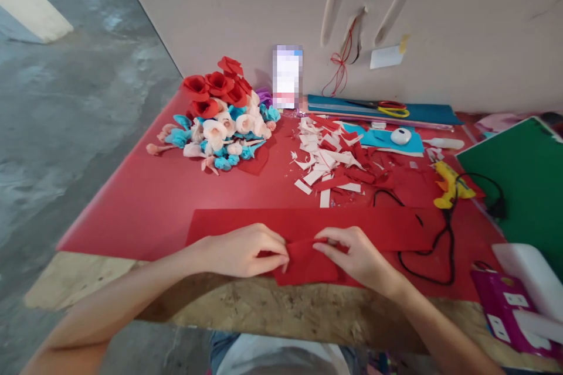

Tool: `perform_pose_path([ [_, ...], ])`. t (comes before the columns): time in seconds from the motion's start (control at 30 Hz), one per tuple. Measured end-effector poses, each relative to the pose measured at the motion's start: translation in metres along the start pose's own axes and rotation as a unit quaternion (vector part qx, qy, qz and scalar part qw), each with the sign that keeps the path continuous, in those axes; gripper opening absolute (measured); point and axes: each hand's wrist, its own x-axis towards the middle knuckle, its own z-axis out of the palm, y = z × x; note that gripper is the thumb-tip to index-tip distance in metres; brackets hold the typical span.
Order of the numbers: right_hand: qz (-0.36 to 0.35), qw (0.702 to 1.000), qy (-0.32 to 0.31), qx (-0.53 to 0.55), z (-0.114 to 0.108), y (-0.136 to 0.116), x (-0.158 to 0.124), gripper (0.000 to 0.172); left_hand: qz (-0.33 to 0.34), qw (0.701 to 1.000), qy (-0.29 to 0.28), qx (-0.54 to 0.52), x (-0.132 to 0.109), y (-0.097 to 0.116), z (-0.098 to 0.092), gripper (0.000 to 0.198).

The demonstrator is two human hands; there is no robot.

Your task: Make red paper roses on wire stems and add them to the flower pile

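Between my two hands is a piece of red crepe paper (307, 263), near the table's front edge. My left hand (259, 252) pinches its left side, fingers and thumb closed on it. At its upper right, my right hand (347, 252) grips the edge between thumb and fingers. A long red paper strip (373, 229) lies flat just behind and beneath my hands. The fingertips partly cover the small piece, so its exact fold cannot be made out.
Red, white and blue paper flowers (220, 123) are heaped at back left. Paper scraps (328, 158) lie mid-table. Scissors (391, 107) rest at the back, a phone (287, 76) leans on the wall, and a yellow glue gun (453, 184) with black cord (451, 252) sits right.
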Motion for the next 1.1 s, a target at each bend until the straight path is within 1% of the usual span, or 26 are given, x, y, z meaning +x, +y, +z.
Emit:
perform_pose_path([
  [0.07, 0.02, 0.999, 0.04, -0.003, -0.009, 0.01, -0.005, 0.027, -0.029, 0.999, -0.012, 0.009, -0.013, -0.007, -0.003, 0.025],
  [0.1, 0.031, 0.998, 0.061, -0.005, -0.013, 0.016, -0.009, 0.028, -0.044, 0.999, -0.011, 0.024, -0.021, -0.012, -0.004, 0.025],
  [0.13, 0.04, 0.996, 0.082, -0.008, -0.016, 0.022, -0.012, 0.03, -0.058, 0.997, 0.002, 0.041, -0.029, -0.018, -0.004, 0.026],
  [0.2, 0.054, 0.991, 0.12, -0.019, -0.019, 0.034, -0.019, 0.033, -0.087, 0.989, 0.062, 0.101, -0.043, -0.029, 0.0, 0.027],
  [0.23, 0.058, 0.989, 0.137, -0.027, -0.018, 0.039, -0.022, 0.035, -0.094, 0.98, 0.099, 0.143, -0.048, -0.035, 0.004, 0.025],
  [0.27, 0.059, 0.986, 0.153, -0.035, -0.018, 0.044, -0.025, 0.037, -0.095, 0.971, 0.123, 0.184, -0.052, -0.041, 0.009, 0.024],
  [0.33, 0.054, 0.979, 0.186, -0.056, -0.015, 0.05, -0.03, 0.037, -0.084, 0.952, 0.145, 0.258, -0.057, -0.051, 0.018, 0.023],
  [0.43, 0.035, 0.962, 0.25, -0.101, -0.015, 0.056, -0.036, 0.035, -0.062, 0.929, 0.143, 0.336, -0.059, -0.062, 0.028, 0.029],
  [0.53, -0.003, 0.927, 0.333, -0.171, -0.02, 0.061, -0.044, 0.036, -0.029, 0.91, 0.148, 0.387, -0.061, -0.065, 0.031, 0.023],
  [0.6, -0.042, 0.904, 0.362, -0.224, -0.024, 0.066, -0.048, 0.032, 0.007, 0.895, 0.157, 0.418, -0.065, -0.065, 0.032, 0.023],
  [0.63, -0.065, 0.897, 0.358, -0.25, -0.026, 0.068, -0.05, 0.031, 0.021, 0.888, 0.161, 0.43, -0.067, -0.065, 0.032, 0.026],
  [0.7, -0.111, 0.896, 0.312, -0.297, -0.025, 0.072, -0.052, 0.031, 0.019, 0.885, 0.164, 0.434, -0.072, -0.064, 0.032, 0.029],
  [0.8, -0.166, 0.895, 0.213, -0.355, -0.018, 0.073, -0.054, 0.028, -0.024, 0.899, 0.169, 0.404, -0.077, -0.065, 0.033, 0.032],
  [0.9, -0.204, 0.883, 0.143, -0.397, -0.007, 0.068, -0.056, 0.037, -0.044, 0.914, 0.164, 0.368, -0.08, -0.066, 0.033, 0.033],
  [0.93, -0.214, 0.879, 0.126, -0.408, -0.004, 0.066, -0.057, 0.036, -0.044, 0.918, 0.161, 0.359, -0.08, -0.066, 0.033, 0.032],
  [1.0, -0.231, 0.87, 0.101, -0.425, 0.001, 0.062, -0.057, 0.025, -0.041, 0.925, 0.159, 0.344, -0.08, -0.065, 0.031, 0.031],
  [1.07, -0.241, 0.863, 0.091, -0.435, 0.003, 0.06, -0.055, 0.019, -0.037, 0.928, 0.164, 0.332, -0.078, -0.063, 0.029, 0.03],
  [1.1, -0.243, 0.861, 0.091, -0.437, 0.003, 0.06, -0.053, 0.02, -0.035, 0.93, 0.167, 0.327, -0.077, -0.062, 0.028, 0.03],
])
